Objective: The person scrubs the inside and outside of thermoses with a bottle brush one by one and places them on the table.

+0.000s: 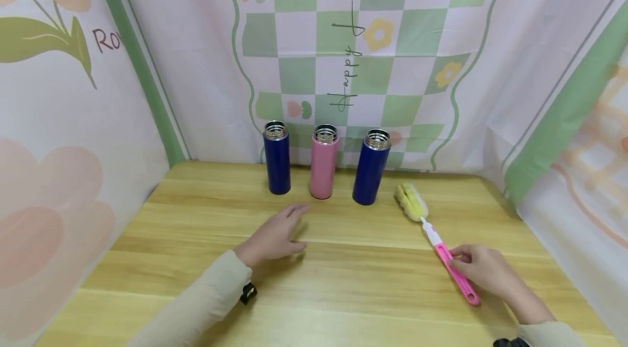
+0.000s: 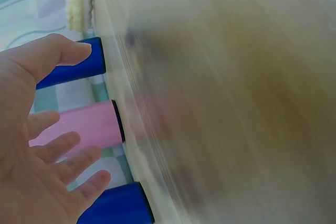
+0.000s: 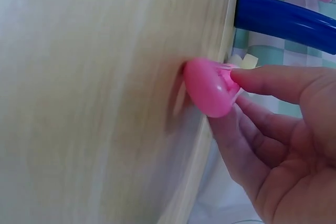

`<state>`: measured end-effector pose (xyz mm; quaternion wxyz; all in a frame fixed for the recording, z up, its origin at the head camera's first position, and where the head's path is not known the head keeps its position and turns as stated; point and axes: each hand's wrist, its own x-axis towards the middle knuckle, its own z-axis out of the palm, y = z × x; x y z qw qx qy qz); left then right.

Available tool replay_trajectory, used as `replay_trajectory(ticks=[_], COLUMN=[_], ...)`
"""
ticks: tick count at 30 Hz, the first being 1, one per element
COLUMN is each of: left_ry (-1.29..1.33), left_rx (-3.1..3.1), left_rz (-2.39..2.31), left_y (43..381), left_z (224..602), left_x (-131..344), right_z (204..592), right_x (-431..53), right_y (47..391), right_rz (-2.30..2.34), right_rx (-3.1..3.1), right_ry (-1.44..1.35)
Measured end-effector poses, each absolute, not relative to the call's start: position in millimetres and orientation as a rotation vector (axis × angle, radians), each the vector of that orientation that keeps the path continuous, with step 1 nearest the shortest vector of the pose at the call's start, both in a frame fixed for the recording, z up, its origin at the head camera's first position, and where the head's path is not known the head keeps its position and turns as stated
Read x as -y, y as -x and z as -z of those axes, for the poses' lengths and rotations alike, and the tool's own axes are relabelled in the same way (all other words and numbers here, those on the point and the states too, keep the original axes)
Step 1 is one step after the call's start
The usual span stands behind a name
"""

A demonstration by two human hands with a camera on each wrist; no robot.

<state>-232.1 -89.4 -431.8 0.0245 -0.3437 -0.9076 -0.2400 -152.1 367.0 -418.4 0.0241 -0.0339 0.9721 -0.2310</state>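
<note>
My right hand (image 1: 485,268) pinches the pink handle (image 1: 464,284) of a bottle brush between thumb and fingers. The brush's yellow and white sponge head (image 1: 413,201) points toward the back of the table. In the right wrist view, the rounded handle end (image 3: 207,88) shows close to the tabletop. My left hand (image 1: 275,235) holds nothing, its fingers spread, in front of the pink flask (image 1: 324,170) and apart from it. A blue flask (image 1: 277,164) stands left of the pink one, and another blue flask (image 1: 370,175) stands right of it. All three are upright with uncapped metal mouths.
The flasks stand in a row along the back of the wooden table (image 1: 343,292). Directly behind them hangs a green and white checked cloth (image 1: 338,34). Printed curtains enclose the left (image 1: 73,134) and right (image 1: 579,134) sides.
</note>
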Motion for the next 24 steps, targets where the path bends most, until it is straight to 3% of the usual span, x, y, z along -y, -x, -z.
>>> replay_trajectory(ticks=[14, 24], left_ry=[1.091, 1.093], left_rx=[2.860, 2.898], left_rz=[0.698, 0.425], left_y=[227.5, 231.5], left_z=[434.4, 430.9], left_x=[104.8, 107.4], right_z=[419.5, 409.3], right_x=[-375.7, -360.9], right_y=[154.3, 157.4], right_rz=[0.731, 0.774], right_rx=[-3.012, -3.091], right_ry=[0.089, 0.134])
